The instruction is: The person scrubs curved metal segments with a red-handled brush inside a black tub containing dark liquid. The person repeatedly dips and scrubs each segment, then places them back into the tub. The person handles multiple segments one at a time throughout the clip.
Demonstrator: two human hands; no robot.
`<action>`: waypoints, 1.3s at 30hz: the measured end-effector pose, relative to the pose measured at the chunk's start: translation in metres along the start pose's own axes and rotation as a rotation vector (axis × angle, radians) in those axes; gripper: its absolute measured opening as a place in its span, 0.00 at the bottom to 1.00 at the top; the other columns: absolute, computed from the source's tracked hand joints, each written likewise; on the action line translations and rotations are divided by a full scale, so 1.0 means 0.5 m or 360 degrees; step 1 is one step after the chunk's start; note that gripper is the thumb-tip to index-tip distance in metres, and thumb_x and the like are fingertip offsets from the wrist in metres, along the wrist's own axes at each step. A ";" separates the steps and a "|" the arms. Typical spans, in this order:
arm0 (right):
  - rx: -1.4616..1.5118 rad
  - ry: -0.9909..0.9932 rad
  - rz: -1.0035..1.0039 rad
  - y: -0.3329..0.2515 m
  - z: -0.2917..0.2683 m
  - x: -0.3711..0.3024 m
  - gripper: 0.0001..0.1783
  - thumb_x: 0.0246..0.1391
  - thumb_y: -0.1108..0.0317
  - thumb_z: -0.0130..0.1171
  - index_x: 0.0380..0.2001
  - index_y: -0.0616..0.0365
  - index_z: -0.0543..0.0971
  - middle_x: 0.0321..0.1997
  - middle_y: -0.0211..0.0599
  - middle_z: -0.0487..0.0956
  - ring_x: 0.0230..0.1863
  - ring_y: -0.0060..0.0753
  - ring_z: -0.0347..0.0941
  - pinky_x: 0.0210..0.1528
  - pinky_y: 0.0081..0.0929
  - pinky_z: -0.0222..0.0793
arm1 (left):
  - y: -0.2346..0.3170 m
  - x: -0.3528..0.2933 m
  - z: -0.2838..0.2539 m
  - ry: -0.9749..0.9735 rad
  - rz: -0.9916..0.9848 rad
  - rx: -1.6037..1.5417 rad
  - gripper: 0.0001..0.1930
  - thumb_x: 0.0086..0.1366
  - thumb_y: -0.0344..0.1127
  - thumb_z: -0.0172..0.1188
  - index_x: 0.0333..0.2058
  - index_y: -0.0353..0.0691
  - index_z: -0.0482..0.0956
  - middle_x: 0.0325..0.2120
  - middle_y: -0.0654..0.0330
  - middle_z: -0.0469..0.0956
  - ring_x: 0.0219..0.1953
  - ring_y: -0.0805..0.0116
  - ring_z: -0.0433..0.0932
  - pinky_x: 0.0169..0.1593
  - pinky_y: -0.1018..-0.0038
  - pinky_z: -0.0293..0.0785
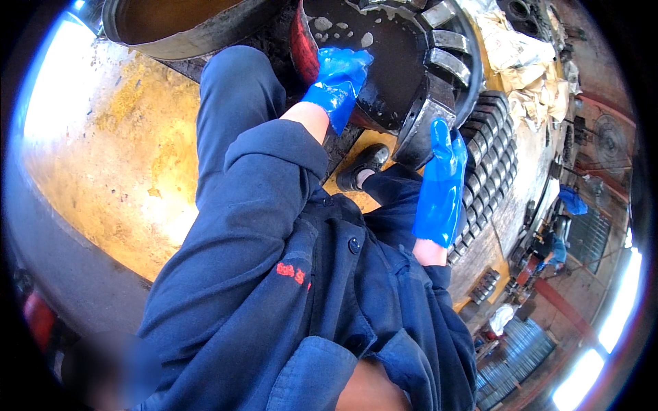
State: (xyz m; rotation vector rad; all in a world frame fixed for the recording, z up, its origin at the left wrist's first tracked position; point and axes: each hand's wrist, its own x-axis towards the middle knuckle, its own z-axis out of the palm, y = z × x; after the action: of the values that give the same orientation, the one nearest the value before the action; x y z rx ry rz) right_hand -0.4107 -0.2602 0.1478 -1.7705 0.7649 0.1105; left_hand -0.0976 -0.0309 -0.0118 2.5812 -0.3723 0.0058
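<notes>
Head view: left hand (339, 82) flat on basin (384, 61) rim, grasping nothing; right hand (442, 164) clenched on metal block (426, 123) at basin edge. Rows of blocks (486, 157) lie alongside; wash seems partway.

Your left hand (337, 81) at twelve o'clock hides its fingers over the rim of the red basin (301, 41), whose top the frame cuts off. The grey tub (185, 34) at eleven o'clock is also cropped. At seven o'clock sits a blurred patch (110, 370); the distant blue-clad figure (556, 250) at four o'clock is too small to read.
</notes>
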 end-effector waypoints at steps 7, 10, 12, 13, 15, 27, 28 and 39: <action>0.0027 0.0006 0.0012 0.011 0.000 -0.007 0.33 0.60 0.50 0.71 0.58 0.65 0.81 0.48 0.39 0.86 0.46 0.26 0.81 0.49 0.28 0.77 | -0.001 -0.006 -0.003 -0.0067 0.0019 0.0046 0.17 0.70 0.38 0.56 0.54 0.55 0.86 0.43 0.51 0.88 0.47 0.46 0.87 0.51 0.48 0.77; 0.0041 -0.0002 -0.0009 0.014 0.011 -0.006 0.33 0.60 0.49 0.71 0.58 0.65 0.81 0.49 0.39 0.86 0.46 0.26 0.81 0.49 0.29 0.77 | -0.003 -0.012 0.001 -0.0020 0.0026 0.0025 0.17 0.69 0.37 0.57 0.53 0.55 0.86 0.43 0.51 0.88 0.47 0.46 0.87 0.51 0.49 0.77; 0.0076 -0.0008 -0.0043 0.013 0.024 0.001 0.33 0.60 0.49 0.71 0.58 0.65 0.81 0.49 0.39 0.86 0.46 0.26 0.81 0.49 0.29 0.77 | -0.001 -0.015 -0.003 0.0020 0.0039 0.0043 0.17 0.68 0.38 0.58 0.53 0.56 0.87 0.43 0.51 0.88 0.48 0.46 0.87 0.51 0.49 0.77; 0.0095 -0.0014 -0.0060 0.010 0.030 0.005 0.33 0.60 0.49 0.71 0.58 0.65 0.81 0.49 0.39 0.86 0.46 0.26 0.81 0.49 0.29 0.77 | 0.001 -0.012 -0.011 0.0053 0.0041 0.0054 0.17 0.68 0.39 0.58 0.52 0.56 0.87 0.43 0.51 0.88 0.48 0.46 0.87 0.50 0.50 0.77; 0.0156 -0.0039 -0.0111 0.005 0.049 0.026 0.33 0.60 0.49 0.71 0.58 0.65 0.81 0.49 0.40 0.86 0.46 0.26 0.81 0.49 0.29 0.77 | -0.004 -0.004 -0.017 -0.0094 -0.0002 0.0026 0.17 0.66 0.43 0.60 0.51 0.57 0.87 0.44 0.54 0.88 0.47 0.48 0.87 0.51 0.52 0.78; 0.0178 -0.0034 -0.0540 -0.126 0.171 0.239 0.47 0.50 0.34 0.71 0.58 0.66 0.81 0.52 0.57 0.86 0.57 0.50 0.83 0.62 0.41 0.76 | 0.148 -0.042 -0.139 -0.1230 -0.0502 -0.2732 0.29 0.79 0.54 0.50 0.64 0.35 0.75 0.57 0.50 0.80 0.59 0.55 0.79 0.66 0.57 0.74; 0.0160 -0.0101 -0.0484 -0.127 0.165 0.234 0.49 0.49 0.32 0.69 0.59 0.66 0.80 0.53 0.59 0.85 0.58 0.53 0.82 0.63 0.42 0.75 | 0.156 -0.055 -0.111 -0.1641 -0.0622 -0.3117 0.32 0.77 0.59 0.49 0.66 0.38 0.73 0.59 0.50 0.79 0.60 0.52 0.78 0.66 0.54 0.74; -0.0349 -0.0320 -0.0396 -0.179 0.064 0.200 0.53 0.47 0.27 0.67 0.57 0.70 0.78 0.56 0.65 0.81 0.59 0.65 0.79 0.62 0.48 0.74 | 0.267 -0.131 -0.160 -0.1110 -0.0977 -0.2572 0.29 0.73 0.61 0.54 0.61 0.46 0.78 0.55 0.50 0.82 0.55 0.51 0.82 0.62 0.51 0.78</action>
State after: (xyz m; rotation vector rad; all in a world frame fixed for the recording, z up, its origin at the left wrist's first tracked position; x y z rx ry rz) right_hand -0.2739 -0.2628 0.1663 -2.0125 0.3951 0.2083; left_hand -0.1905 -0.0833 0.1194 0.9134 0.1934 -0.9746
